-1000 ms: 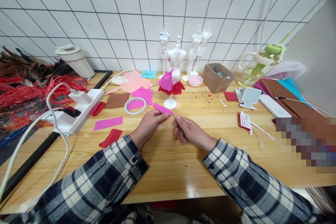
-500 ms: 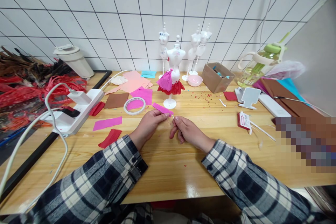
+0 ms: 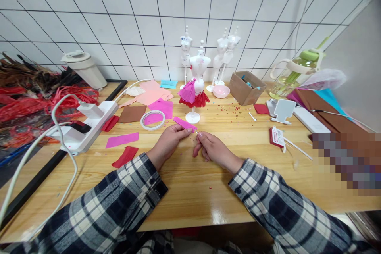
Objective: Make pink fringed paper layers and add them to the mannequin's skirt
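Pinching a pink strip nearer than the dressed mannequin, the left hand keeps still; the right hand, fingertips closed on a slim tool at the strip's right end, has barely shifted, suggesting careful work.

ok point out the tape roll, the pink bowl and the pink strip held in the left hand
tape roll point(image 3: 152, 128), head view, near edge of the ring
pink bowl point(image 3: 221, 95), head view, front outer wall
held pink strip point(image 3: 181, 122), head view, bare stretch above the fingertips point(image 3: 188, 130)
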Available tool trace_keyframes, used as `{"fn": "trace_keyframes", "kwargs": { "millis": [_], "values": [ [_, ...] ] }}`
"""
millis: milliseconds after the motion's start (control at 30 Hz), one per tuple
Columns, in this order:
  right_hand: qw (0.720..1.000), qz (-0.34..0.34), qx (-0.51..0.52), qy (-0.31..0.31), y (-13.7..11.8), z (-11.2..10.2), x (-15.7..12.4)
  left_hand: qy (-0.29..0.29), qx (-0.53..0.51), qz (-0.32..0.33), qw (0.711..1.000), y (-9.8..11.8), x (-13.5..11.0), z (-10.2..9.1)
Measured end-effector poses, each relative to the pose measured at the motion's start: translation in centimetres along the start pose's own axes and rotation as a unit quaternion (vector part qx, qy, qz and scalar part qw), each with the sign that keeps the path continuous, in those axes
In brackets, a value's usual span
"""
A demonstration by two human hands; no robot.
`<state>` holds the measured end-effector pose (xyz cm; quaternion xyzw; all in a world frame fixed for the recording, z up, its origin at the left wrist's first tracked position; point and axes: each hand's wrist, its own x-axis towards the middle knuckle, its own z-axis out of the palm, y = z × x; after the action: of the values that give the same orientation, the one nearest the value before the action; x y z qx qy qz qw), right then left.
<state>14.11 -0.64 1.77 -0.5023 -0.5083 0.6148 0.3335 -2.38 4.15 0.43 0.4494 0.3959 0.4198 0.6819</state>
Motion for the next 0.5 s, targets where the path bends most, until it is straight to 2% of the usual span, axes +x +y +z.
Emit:
{"fn": "trace_keyframes", "kwargs": {
  "millis": [167,333,500],
  "values": [
    [1.000,-0.004,-0.027,-0.002,0.0,-0.2,0.1,0.005,-0.003,-0.003,1.000,-0.1,0.1,-0.1],
    [0.998,0.011,-0.050,-0.029,-0.1,-0.7,0.0,0.009,-0.027,-0.002,1.000,0.2,0.1,-0.1],
    [0.998,0.010,-0.057,-0.012,-0.4,-1.1,-0.2,0.003,-0.049,-0.015,0.999,0.3,0.1,-0.2]
  ]
}}
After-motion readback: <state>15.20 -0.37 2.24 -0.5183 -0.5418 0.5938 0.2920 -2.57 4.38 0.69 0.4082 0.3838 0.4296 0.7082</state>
